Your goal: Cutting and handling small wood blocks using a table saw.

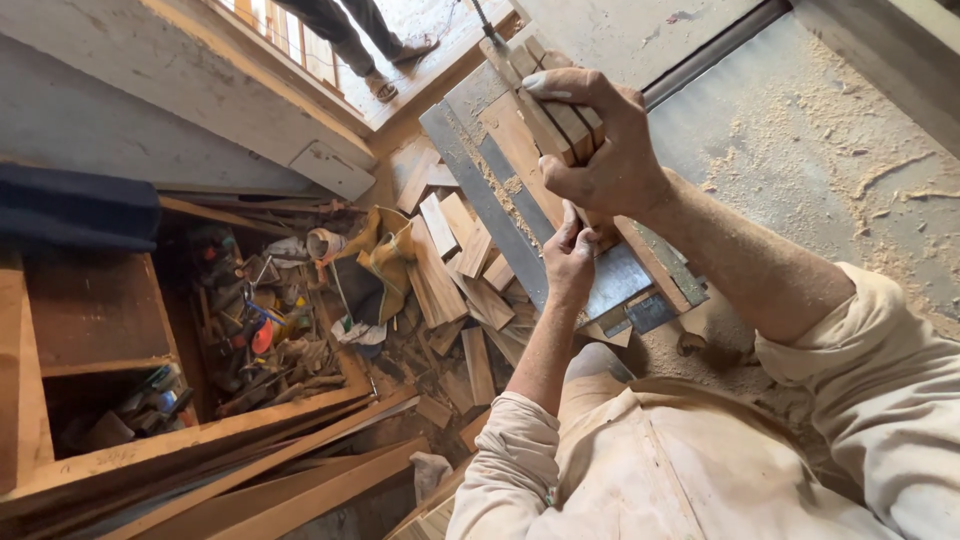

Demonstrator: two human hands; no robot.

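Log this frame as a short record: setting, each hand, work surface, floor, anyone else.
setting: dusty woodworking shop, seen from above
right hand: clamped over a bundle of wooden strips on the metal saw table
left hand: at the near end of the strips, grip unclear
sawdust: spread over the bench
floor: wood offcuts, tool clutter
other person: legs by the doorway

Right hand (605,150) grips wooden strips (560,105) on metal plate (480,190); left hand (570,250) pinches beside it.
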